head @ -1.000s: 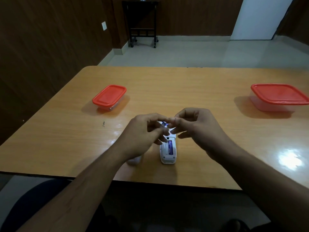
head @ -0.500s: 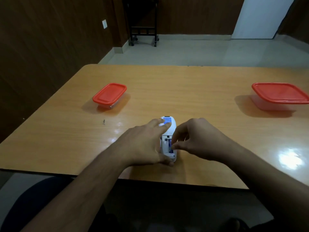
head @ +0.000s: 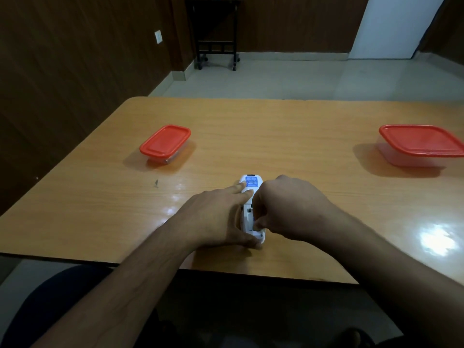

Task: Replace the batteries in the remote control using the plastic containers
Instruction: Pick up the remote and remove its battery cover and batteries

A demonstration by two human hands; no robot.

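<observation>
A white remote control (head: 251,183) lies face down near the table's front edge, a blue label on its far end and its battery bay uncovered. My left hand (head: 218,217) lies flat along the remote's left side, fingers on its back, thumb at its near end. My right hand (head: 288,209) curls over the open bay with its fingertips pressed inside; whatever is under them is hidden. A small clear container with a red lid (head: 165,144) sits at the left. A larger red-lidded container (head: 419,145) sits at the right edge.
The wooden table (head: 288,136) has a glossy top with a bright glare patch at the right. A small dark speck (head: 156,183) lies left of the remote. Beyond the table are a tiled floor and a black wheeled stand (head: 216,33).
A second ago both hands held a battery above the remote. They have come down: the left now pins the remote to the table and the right presses into the battery bay.
</observation>
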